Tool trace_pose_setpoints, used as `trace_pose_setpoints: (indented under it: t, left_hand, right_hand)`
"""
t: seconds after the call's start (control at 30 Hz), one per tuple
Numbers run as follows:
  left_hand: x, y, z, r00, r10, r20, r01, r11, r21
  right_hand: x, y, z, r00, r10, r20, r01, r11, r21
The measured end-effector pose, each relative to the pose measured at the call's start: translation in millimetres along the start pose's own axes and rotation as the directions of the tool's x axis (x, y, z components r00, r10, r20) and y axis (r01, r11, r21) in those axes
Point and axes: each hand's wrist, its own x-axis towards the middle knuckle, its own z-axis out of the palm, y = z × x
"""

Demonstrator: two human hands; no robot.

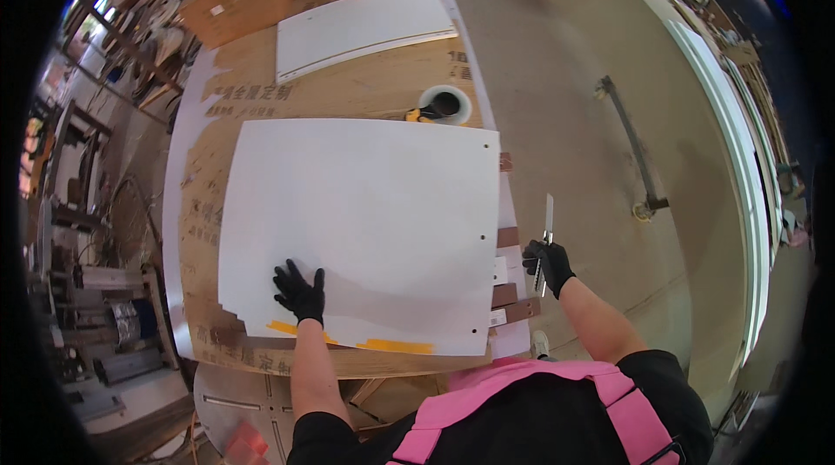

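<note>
Resting a spread, empty left hand [300, 295] flat on the white drilled panel [374, 213] atop the cardboard-covered workbench [348, 93]; gripping a utility knife [548, 223] in a curled right hand [553, 264] beyond the panel's right edge.

The white panel [365, 204] has dark dots [483, 237] and strips of yellow-orange tape [396, 347]. The left hand [300, 295] and right hand [551, 265] are gloved in black, the knife [549, 217] silvery, the worktop [357, 95] tan-brown with dark lettering [248, 94], the apron [522, 371] pink over a black shirt [539, 421].
</note>
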Motion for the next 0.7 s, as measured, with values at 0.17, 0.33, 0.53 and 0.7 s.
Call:
trace_pose_setpoints:
  t: [0.17, 0.33, 0.53, 0.7]
  left_hand:
    - [9, -3, 3, 0.995, -0.045, 0.093, 0.047, 0.999, -0.018]
    - [-36, -18, 44, 0.966, 0.172, -0.194, -0.19, 0.978, -0.08]
    - [-167, 1, 61, 0.912, 0.379, -0.156, -0.395, 0.914, -0.089]
    - [-289, 57, 44, 0.878, 0.475, 0.061, -0.46, 0.872, -0.167]
  right_hand:
    - [-31, 45, -76, 0.99, 0.135, -0.051, -0.138, 0.989, -0.053]
    - [-57, 108, -155, 0.939, 0.327, -0.104, -0.339, 0.932, -0.133]
    - [-47, 135, -189, 0.964, 0.264, -0.018, -0.259, 0.928, -0.27]
    - [-42, 125, -234, 0.972, 0.067, 0.227, -0.008, 0.967, -0.253]
